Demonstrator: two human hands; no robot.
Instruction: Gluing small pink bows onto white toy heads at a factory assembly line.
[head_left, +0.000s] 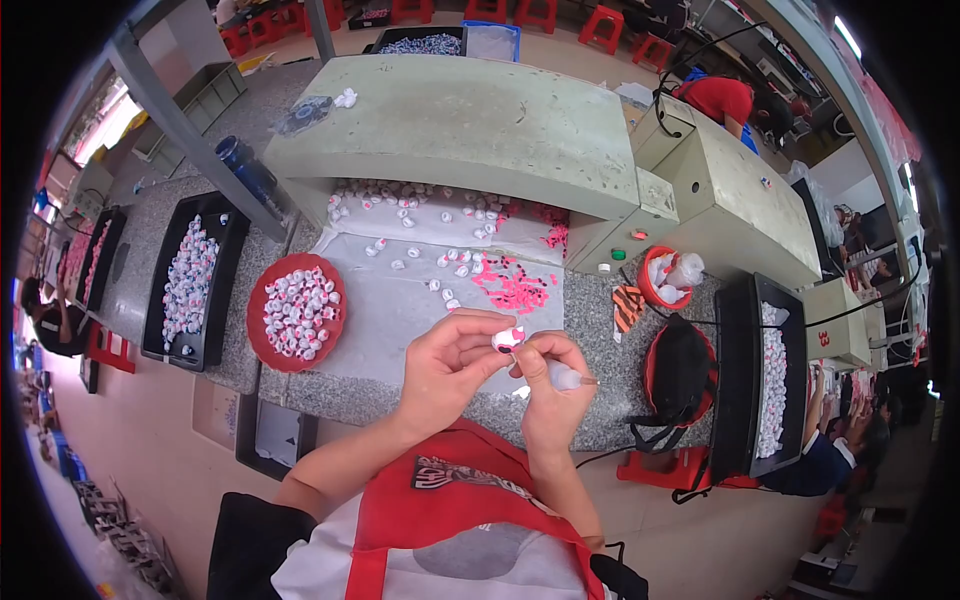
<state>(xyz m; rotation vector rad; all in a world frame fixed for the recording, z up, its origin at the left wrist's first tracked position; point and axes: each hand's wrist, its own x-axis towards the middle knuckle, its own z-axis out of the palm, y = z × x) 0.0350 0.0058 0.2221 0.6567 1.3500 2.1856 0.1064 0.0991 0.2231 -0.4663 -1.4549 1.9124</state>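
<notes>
Between the fingertips of my left hand point(440, 365) is a small white toy head point(507, 339) with pink and dark parts on it. My right hand point(548, 405) is closed around a small translucent bottle point(566, 377) with a brownish end, and its fingertips meet the toy head. Beyond my hands, loose pink and dark pieces point(515, 288) lie scattered on a white sheet point(385, 300). Several more white toy heads point(452, 258) sit on that sheet, running back under the grey machine housing.
The grey machine housing point(450, 110) spans the far side of the bench. A red bowl point(257, 345) of white heads stands left, beside a black tray point(208, 280). To the right are a red cup point(668, 278), a black bag point(682, 375) and another black tray point(740, 400).
</notes>
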